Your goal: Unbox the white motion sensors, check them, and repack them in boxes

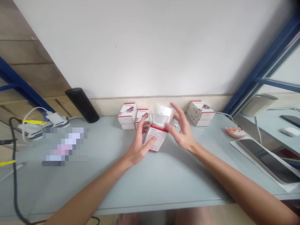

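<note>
My left hand (138,147) is wrapped round a small white and red cardboard box (158,140) marked DETECTOR, its thumb on the front. The box is tilted above the table. At its top end is a white motion detector (161,115) in a clear plastic bag. My right hand (182,132) grips the detector's right side, thumb in front and forefinger raised. How much of the detector is inside the box, I cannot tell.
Similar boxes stand against the wall, a left group (127,115) and a right stack (201,114). A black cylinder (83,104), power strip (35,131) and blurred-out device (65,147) are left. On the right lie an orange animal-faced item (235,132) and a dark flat panel (269,159).
</note>
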A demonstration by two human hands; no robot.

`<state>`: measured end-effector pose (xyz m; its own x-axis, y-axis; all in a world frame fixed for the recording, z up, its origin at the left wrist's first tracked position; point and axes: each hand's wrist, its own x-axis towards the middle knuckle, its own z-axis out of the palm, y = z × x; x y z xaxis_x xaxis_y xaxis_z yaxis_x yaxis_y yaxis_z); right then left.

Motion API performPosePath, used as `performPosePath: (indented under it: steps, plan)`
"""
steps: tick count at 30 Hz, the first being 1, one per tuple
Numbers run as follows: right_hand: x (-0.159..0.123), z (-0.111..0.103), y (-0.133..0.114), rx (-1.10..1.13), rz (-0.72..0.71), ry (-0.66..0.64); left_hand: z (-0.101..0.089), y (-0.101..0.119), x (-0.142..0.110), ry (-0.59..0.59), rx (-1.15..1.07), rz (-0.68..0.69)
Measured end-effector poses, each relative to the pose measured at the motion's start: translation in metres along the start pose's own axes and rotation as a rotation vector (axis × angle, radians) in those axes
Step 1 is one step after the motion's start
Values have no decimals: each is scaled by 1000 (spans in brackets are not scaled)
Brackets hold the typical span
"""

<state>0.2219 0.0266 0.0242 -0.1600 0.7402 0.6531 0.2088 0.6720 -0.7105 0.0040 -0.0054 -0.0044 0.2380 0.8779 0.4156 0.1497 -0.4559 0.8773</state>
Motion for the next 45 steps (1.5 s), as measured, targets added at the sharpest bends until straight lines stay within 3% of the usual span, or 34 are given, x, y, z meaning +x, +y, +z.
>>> performPosePath:
  steps: [6, 9, 13, 17, 20, 24, 26, 31, 35, 37, 40, 42, 43, 45]
  plan:
    - [-4, 2, -13, -173, -266, -138, 0, 3, 1, 84, 89, 257]
    - [-3, 3, -14, -232, -303, -131, -4, 6, 2, 120, 205, 340]
    - [-1, 1, -19, -274, -324, -158, -10, 16, 4, 68, 383, 443]
    - [-1, -2, -26, -347, -282, -266, -11, 23, 5, 75, 421, 490]
    - [1, -4, -24, -268, -224, -327, -9, 20, 5, 81, 416, 524]
    - [8, -9, -1, -109, -110, -155, -4, 6, 5, 170, 380, 500]
    - [11, -11, 15, -214, -31, -108, -1, -1, 6, 225, 349, 507]
    - [9, -17, 47, -758, -39, -467, 4, -8, 6, 283, 295, 528]
    - [10, -19, 54, -818, -19, -582, 5, -12, 5, 300, 291, 484]
    - [13, -19, 46, -738, -57, -469, 6, -15, 4, 315, 293, 457]
    - [12, -16, 16, -526, -246, -43, 9, -19, 2, 338, 280, 401]
    - [4, -10, -8, -407, -427, 138, 10, -20, 1, 344, 264, 395]
    - [-1, -7, -18, -375, -498, 121, 10, -19, 0, 337, 264, 416]
    - [-11, 1, -31, -365, -632, -40, 11, -18, -1, 306, 276, 492]
